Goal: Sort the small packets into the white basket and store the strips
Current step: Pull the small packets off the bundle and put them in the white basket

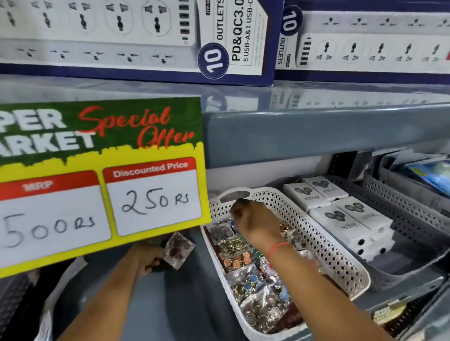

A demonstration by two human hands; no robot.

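A white perforated basket [327,246] sits on the grey shelf, filled with several small clear packets of earrings and studs [258,292]. My right hand [252,220] reaches into the far end of the basket, fingers curled down among the packets; whether it grips one is hidden. My left hand [150,258] is below the offer sign, left of the basket, holding a small clear packet of brownish studs [178,249]. No strips can be told apart.
A green and yellow price sign [89,185] hangs in front at left, hiding part of the shelf. A grey basket [413,247] with white boxes [348,213] stands right of the white one. Power-strip boxes [132,28] fill the shelf above.
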